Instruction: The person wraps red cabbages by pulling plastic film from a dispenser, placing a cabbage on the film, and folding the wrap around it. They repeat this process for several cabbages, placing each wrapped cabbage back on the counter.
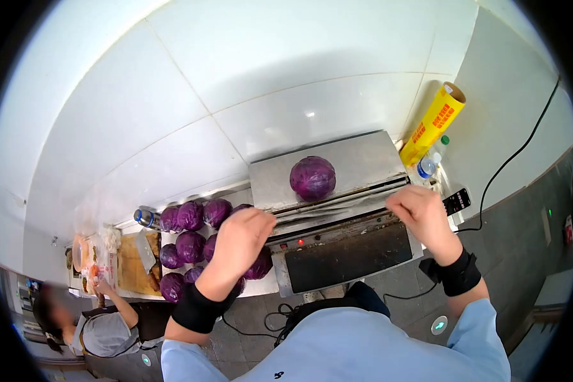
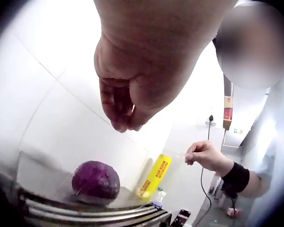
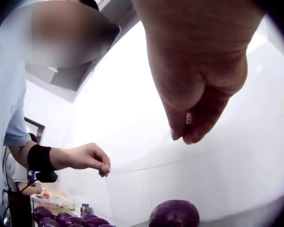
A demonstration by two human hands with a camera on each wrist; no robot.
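Note:
A purple cabbage (image 1: 312,177) (image 2: 95,180) (image 3: 174,213) sits on the steel plate of a film-wrapping machine (image 1: 363,156). My left hand (image 1: 251,224) (image 2: 125,120) is raised over the machine's front left, with thumb and fingertips pinched together. My right hand (image 1: 415,205) (image 3: 189,127) is raised over the front right, pinched the same way. Between them runs a thin sheet of clear film (image 3: 132,168), barely visible, with each hand pinching one end of its edge. The cabbage lies behind and below the film, untouched.
A pile of several purple cabbages (image 1: 191,245) lies left of the machine. Further left are a cutting board with a cleaver (image 1: 140,258) and another person (image 1: 102,328). A yellow film box (image 1: 434,124), a bottle (image 1: 428,167) and a phone (image 1: 457,201) stand at the right.

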